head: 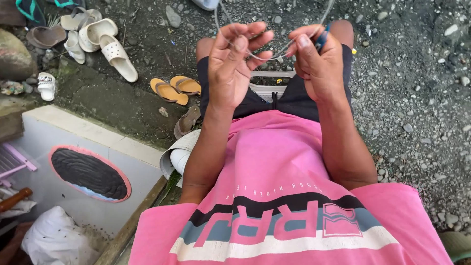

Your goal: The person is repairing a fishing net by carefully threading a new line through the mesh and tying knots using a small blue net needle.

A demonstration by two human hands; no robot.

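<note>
Both my hands are raised in front of my chest over my lap. My left hand (234, 64) pinches a thin grey wire (269, 53) between thumb and fingers. The wire loops up out of view and runs across to my right hand (318, 61), which grips it together with a small dark blue-handled tool (322, 38). A white basket-like object (271, 88) lies between my knees, mostly hidden behind my hands. I wear a pink shirt and dark shorts.
Gravel ground lies ahead and to the right. Orange flip-flops (175, 88) and a brown sandal (187, 121) sit left of my leg; white clogs (105, 41) lie further back. A grey slab with an oval water-filled hole (89, 172) is at the lower left.
</note>
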